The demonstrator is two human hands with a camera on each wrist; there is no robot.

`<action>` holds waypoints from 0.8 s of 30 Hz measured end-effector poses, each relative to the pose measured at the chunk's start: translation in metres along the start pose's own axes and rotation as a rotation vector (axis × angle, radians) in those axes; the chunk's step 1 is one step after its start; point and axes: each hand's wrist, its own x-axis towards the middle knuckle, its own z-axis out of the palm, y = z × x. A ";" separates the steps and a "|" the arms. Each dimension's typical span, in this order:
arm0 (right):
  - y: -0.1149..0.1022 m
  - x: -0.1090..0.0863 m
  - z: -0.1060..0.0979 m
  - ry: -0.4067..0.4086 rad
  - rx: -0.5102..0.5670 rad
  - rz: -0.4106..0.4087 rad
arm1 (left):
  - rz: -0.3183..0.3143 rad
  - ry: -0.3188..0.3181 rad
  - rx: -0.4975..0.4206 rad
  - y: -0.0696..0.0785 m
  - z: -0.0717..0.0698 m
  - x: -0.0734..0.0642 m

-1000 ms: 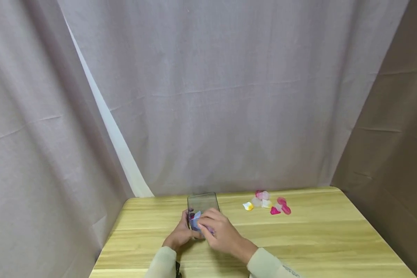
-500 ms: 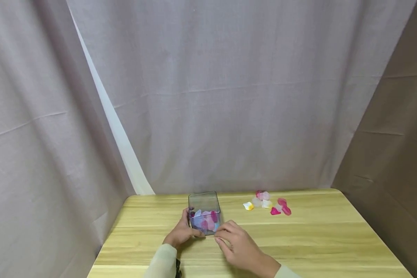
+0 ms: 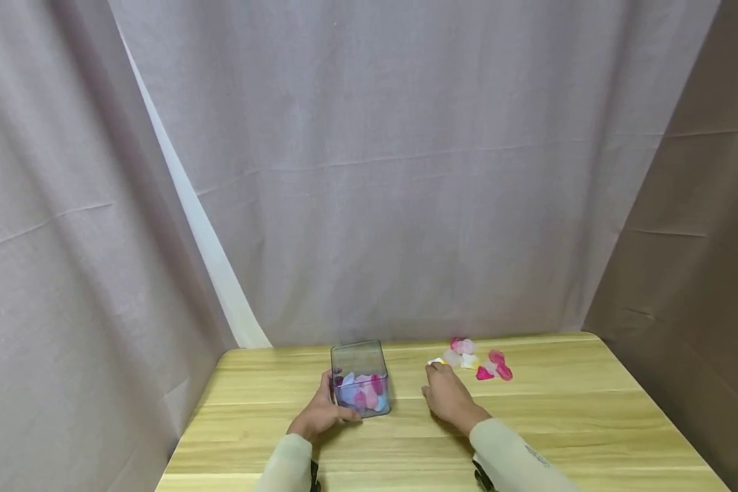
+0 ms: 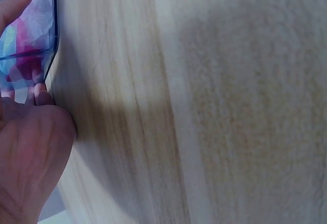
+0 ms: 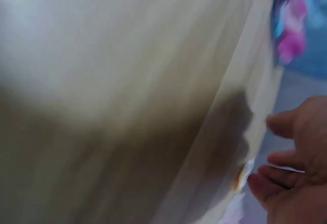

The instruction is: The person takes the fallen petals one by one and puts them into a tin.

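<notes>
My left hand (image 3: 321, 414) holds a clear, open-topped plastic box (image 3: 358, 357) by its left side, with the thumb along the near edge. Inside the box lie several pink, magenta and bluish-white fabric petals (image 3: 365, 392). In the left wrist view only a corner of the box (image 4: 55, 14) shows beside the palm (image 4: 33, 152). My right hand (image 3: 450, 398) reaches over the table to a white and yellow petal (image 3: 434, 360), which the fingertips partly cover. The right wrist view shows the thumb and fingers (image 5: 276, 175) loosely spread, with that petal (image 5: 242, 177) just beyond them.
Several loose petals lie farther right: a pink and white cluster (image 3: 465, 346), a white and yellow petal (image 3: 469, 361) and a magenta group (image 3: 497, 365). The wooden table (image 3: 566, 410) ends in a rounded back edge near grey curtains (image 3: 406, 205).
My right hand has come out from over the box, first to its near right corner, then right and forward to the white and yellow petal. My left hand stays at the box.
</notes>
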 end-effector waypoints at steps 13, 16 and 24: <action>0.029 0.048 0.015 0.048 -0.184 0.038 | -0.018 0.004 0.023 0.000 0.000 0.000; 0.030 0.048 0.014 0.046 -0.197 0.036 | -0.020 0.009 0.019 0.000 0.000 0.000; 0.032 0.048 0.010 0.014 -0.164 0.046 | -0.005 0.001 0.012 -0.002 -0.001 0.001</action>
